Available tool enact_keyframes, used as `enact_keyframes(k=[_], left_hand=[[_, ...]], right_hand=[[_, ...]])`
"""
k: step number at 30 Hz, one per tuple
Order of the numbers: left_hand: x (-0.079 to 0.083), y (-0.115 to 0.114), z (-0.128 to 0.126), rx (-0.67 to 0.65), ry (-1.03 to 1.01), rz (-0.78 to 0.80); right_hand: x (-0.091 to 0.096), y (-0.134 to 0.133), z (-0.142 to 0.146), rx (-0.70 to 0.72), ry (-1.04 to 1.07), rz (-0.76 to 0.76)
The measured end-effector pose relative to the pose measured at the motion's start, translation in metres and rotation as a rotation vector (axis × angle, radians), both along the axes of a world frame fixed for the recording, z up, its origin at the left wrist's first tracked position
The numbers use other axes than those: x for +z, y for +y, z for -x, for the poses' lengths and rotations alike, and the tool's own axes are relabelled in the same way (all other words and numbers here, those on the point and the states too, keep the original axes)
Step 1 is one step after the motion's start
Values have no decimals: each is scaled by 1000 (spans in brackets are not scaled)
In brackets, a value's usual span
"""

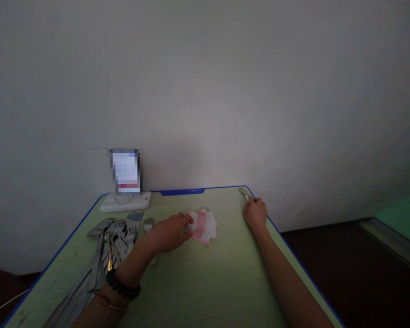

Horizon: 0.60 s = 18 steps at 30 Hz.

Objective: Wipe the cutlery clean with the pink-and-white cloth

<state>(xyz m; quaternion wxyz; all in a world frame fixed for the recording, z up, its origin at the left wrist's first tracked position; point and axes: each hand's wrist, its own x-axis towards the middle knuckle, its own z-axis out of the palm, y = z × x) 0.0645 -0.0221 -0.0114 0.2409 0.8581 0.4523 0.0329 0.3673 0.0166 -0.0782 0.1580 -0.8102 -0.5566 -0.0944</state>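
Observation:
On the table, my left hand reaches over to a pink and white cloth. Its thumb and fingers are curled at the cloth's left edge, seemingly pinching it. Near the far right corner, my right hand is closed on a piece of silver cutlery. The metal end points toward the wall; the hand hides the rest, and its exact kind is unclear. A fork lies just left of my left hand, its handle partly behind the wrist.
A pile of metal spoons, forks and other cutlery covers the table's left side. Behind it, a lit phone stands on a white base. The blue-edged table meets the wall at the back.

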Motion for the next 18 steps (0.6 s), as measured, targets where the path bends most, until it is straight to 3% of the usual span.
enact_keyframes(k=[5,9,11,13,16,18], left_hand=[[0,0,0,11,12,13],[3,-2,-2,44,20,-12],[6,-3,-1,72,47,-50],[8,-2,7,112,100,-88],[8,1,33,184,187,-109],[8,5,61,240,243,-106]], right_hand=[[4,-2,3,-30,15,-64],[7,-11,18,106,38,-230],[9,-21,37,256,81,-286],[11,-34,62,493,123,-298],[12,-51,102,853,156,-187],[11,-55,125,991,140,-88]])
